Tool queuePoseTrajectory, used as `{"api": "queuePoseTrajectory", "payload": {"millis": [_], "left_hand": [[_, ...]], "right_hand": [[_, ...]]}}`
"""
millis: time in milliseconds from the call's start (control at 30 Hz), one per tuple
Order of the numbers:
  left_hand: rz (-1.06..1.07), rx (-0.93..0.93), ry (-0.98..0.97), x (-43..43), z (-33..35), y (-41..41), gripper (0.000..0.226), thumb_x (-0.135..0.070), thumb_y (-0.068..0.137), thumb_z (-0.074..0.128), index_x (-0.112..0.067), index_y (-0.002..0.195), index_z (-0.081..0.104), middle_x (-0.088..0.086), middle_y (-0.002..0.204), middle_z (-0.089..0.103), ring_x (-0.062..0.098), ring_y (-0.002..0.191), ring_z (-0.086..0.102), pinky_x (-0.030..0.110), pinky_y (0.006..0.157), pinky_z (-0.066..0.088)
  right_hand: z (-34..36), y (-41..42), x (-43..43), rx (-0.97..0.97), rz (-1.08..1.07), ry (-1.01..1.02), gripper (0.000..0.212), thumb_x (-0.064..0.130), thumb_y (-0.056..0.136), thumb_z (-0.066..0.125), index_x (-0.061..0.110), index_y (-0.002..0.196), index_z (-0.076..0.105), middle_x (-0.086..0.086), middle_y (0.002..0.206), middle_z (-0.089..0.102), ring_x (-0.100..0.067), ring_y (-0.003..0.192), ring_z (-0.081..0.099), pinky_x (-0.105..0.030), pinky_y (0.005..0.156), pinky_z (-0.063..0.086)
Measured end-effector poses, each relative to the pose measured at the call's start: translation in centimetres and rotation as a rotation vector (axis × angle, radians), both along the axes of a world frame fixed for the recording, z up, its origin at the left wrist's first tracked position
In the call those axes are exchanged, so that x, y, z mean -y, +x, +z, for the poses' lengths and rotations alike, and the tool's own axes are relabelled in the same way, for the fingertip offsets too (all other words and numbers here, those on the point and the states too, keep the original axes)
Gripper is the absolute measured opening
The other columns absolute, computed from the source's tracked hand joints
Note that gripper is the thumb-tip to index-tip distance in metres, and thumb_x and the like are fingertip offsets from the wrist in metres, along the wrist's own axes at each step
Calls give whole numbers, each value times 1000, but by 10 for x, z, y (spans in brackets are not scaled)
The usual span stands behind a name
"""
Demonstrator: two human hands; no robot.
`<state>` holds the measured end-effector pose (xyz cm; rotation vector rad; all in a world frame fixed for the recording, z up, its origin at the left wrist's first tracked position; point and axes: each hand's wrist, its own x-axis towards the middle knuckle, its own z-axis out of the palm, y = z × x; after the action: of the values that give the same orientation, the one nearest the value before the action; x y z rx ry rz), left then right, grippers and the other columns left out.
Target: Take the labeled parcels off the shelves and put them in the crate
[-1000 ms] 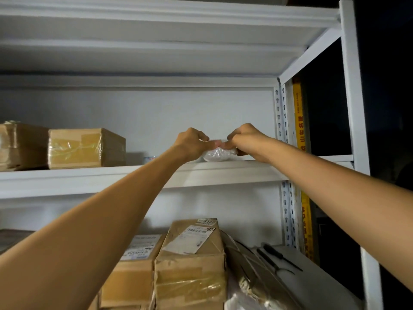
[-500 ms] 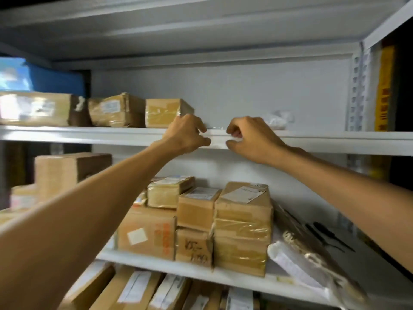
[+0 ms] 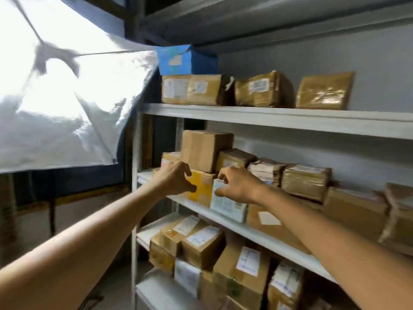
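Two hands up at the middle shelf point(image 3: 257, 233) now. The right hand point(image 3: 239, 186) has its grip on the white-labelled parcel point(image 3: 228, 205), forefinger curled over the top left corner, thumb on the left edge of its face; that parcel stands upright at the front lip of the shelf. The left hand point(image 3: 176, 177) is just beside it, grip wide open – fingers spread and half-curled, holding nothing, thumb tip right by the yellow-taped box point(image 3: 202, 186). That box sits between the two hands, touching the white-labelled parcel's left side, with one plain brown box point(image 3: 205, 151) stacked on top of it.

Up on the top shelf point(image 3: 268, 117): three brown taped parcels point(image 3: 261, 89) in a row, two with labels showing, and one blue box point(image 3: 185, 60) resting on the leftmost. The lower shelf point(image 3: 152, 229) is packed with labelled cartons point(image 3: 202, 245) – too blurred and overlapped to count. One bright softbox point(image 3: 55, 97) glows at far left
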<state>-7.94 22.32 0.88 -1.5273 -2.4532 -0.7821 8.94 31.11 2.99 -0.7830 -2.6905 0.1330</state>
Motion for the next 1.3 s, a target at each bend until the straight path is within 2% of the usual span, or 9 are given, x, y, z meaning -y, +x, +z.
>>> {"api": "queuePoseTrajectory", "payload": {"millis": [200,333,467,567,700,767,900,1100,1300], "left_hand": [[1,28,-47,22,-43,-90,45,-35,74,79,-18,113,65,4,116,65,17,94,57,24,72,40],[-6,25,-51,20,-51,-136,41,-35,76,78,-17,110,65,-1,101,67,12,79,51,14,52,32],[50,38,-88,-2,-43,-180,50,-37,74,79,-12,115,65,6,104,67,19,85,60,28,65,50],[62,18,-118,-25,-34,-210,51,-37,76,78,-10,117,63,7,108,65,22,92,61,34,75,54],[79,2,-150,-61,-15,-247,38,-35,78,76,-11,106,65,6,96,63,18,80,57,26,61,46],[84,7,-139,-80,-11,-265,39,-36,79,76,-10,106,65,8,98,66,18,78,57,29,65,48],[63,41,-137,-116,-16,-297,48,-38,80,75,-9,116,63,8,110,66,20,89,60,33,78,52],[-2,122,-14,-150,-20,-333,53,-41,81,73,-12,124,61,6,116,64,14,86,55,24,68,43],[-135,207,38,-176,-16,-358,35,-44,83,67,-15,102,66,-1,91,63,6,70,53,18,54,40]], "right_hand": [[-39,-92,-3,112,-26,-63,46,34,81,70,10,119,59,-10,119,61,-23,102,58,-35,88,50],[-41,-147,-11,89,-21,-46,45,34,81,70,12,119,59,-10,119,62,-25,107,59,-37,91,50],[-39,-198,-25,50,-4,-38,41,29,82,69,10,117,60,-11,112,64,-26,100,60,-34,84,51],[-39,-231,-42,15,-12,-35,30,25,82,66,10,107,61,-10,105,64,-25,93,60,-37,83,53],[-37,-264,-68,2,-48,-46,25,26,85,63,9,102,58,-13,107,63,-28,97,60,-35,82,52],[-36,-279,-81,-20,-66,-63,25,26,86,62,8,103,57,-14,113,62,-29,102,59,-29,76,45],[-39,-305,-95,-111,-117,-122,48,29,87,66,4,124,52,-15,127,56,-29,114,54,-29,82,43],[-50,-332,-93,-214,-235,-195,74,27,87,68,-5,141,29,-21,138,45,-33,125,47,-32,93,45],[-46,-358,-93,-225,-377,-296,92,25,90,61,-11,148,-1,-27,148,27,-37,135,35,-36,103,39]]}}
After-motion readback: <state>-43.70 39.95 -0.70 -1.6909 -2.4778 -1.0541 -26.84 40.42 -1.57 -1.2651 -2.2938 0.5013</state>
